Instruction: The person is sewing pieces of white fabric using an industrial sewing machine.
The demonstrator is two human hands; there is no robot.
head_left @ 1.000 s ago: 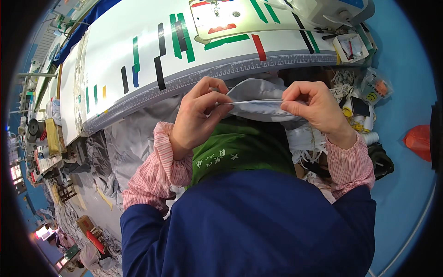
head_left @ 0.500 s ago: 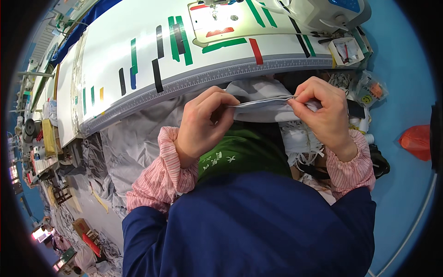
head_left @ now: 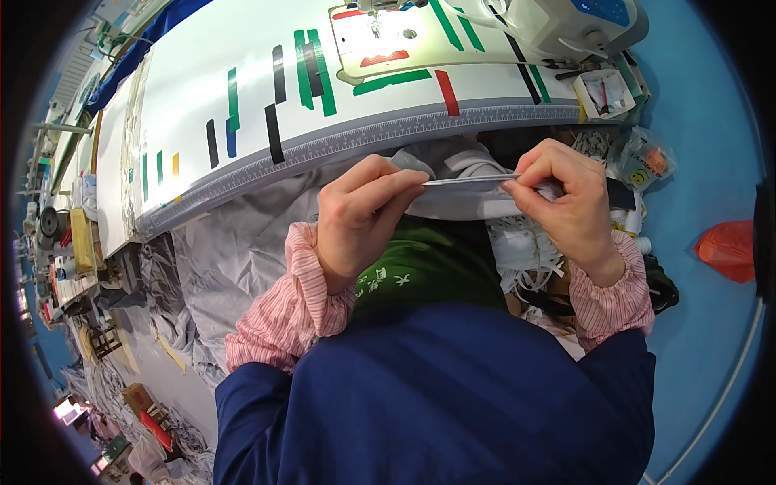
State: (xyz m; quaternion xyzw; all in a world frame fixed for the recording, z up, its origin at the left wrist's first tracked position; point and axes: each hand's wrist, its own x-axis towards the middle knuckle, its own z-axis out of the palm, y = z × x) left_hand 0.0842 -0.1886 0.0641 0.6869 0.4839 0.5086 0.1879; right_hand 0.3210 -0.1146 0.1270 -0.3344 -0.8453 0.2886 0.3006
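Observation:
Between my two hands a folded edge of light grey fabric (head_left: 469, 183) is stretched nearly level, just in front of the table's near edge. My left hand (head_left: 362, 212) pinches its left end between thumb and fingers. The right end is pinched by my right hand (head_left: 568, 204), thumb below and fingers above. More of the grey cloth (head_left: 250, 242) hangs below the table edge and spreads to the left over my lap. A green printed cloth (head_left: 428, 267) lies beneath my hands.
A white sewing table (head_left: 186, 105) with a ruler strip (head_left: 356, 137) and coloured tape marks lies ahead. On it stands a sewing machine (head_left: 558, 28). A small white box (head_left: 605, 93) of tools sits at its right corner. White strips (head_left: 525, 250) hang below; a red bag (head_left: 727, 249) is far right.
My left hand has shifted slightly to the right, closer to my right hand. The fabric edge between them now looks flatter and shorter. My right hand has barely moved.

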